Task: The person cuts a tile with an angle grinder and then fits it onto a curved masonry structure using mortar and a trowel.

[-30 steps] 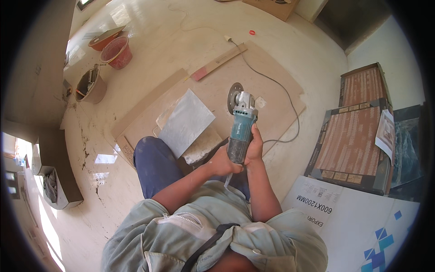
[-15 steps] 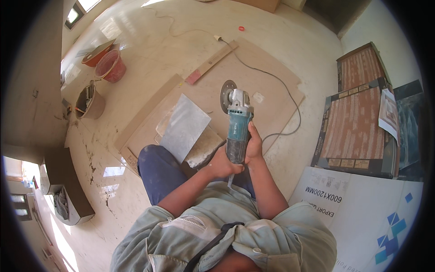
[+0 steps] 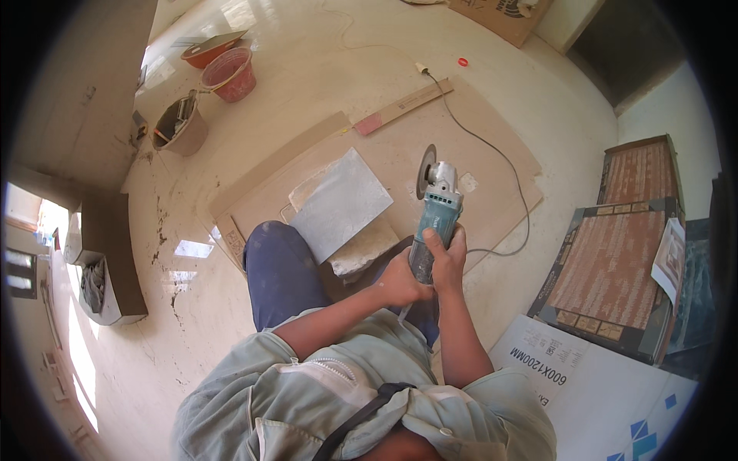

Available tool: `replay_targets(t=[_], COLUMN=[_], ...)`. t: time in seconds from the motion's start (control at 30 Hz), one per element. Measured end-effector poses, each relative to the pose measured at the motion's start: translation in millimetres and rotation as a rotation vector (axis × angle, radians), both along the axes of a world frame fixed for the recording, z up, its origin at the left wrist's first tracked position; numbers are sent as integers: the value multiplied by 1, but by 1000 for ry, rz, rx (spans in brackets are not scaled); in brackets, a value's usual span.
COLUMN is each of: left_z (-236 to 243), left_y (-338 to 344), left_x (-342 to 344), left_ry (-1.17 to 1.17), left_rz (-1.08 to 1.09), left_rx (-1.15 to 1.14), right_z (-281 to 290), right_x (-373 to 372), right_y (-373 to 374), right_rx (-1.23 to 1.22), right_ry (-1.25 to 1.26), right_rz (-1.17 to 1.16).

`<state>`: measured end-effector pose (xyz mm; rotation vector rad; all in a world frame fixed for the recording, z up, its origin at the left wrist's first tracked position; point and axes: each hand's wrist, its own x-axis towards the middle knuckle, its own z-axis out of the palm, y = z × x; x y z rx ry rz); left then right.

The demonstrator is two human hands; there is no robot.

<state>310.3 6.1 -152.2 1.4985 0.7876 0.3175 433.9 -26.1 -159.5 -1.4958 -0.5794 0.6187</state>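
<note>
Beyond the hands a flat brown cardboard sheet (image 3: 407, 157) is spread, and on it, ahead and to their left, a rough, chipped pale block (image 3: 365, 250) is partly hidden by a smooth grey slab (image 3: 344, 203). A teal-and-black angle grinder (image 3: 440, 217) is gripped between the closed left hand (image 3: 403, 280) and curled right hand (image 3: 447, 257), its handle partly covered by them, its thin round disc (image 3: 425, 170) angled too sharply for the face to be made out.

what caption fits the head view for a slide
Left grip and right grip hold a teal angle grinder, to the right of a grey slab.
</note>
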Motion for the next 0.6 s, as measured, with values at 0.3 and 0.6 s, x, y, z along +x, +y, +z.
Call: replay_targets(t=[0.3, 0.6], left_z=[17, 7], left_y=[-16, -22], left_x=[17, 21], left_ry=[298, 224], left_rz=[-3, -43], left_rx=[67, 189], right_z=[35, 22], right_x=[17, 44], right_y=[9, 7], right_rx=[-202, -200], right_ry=[157, 342], right_rz=[6, 69])
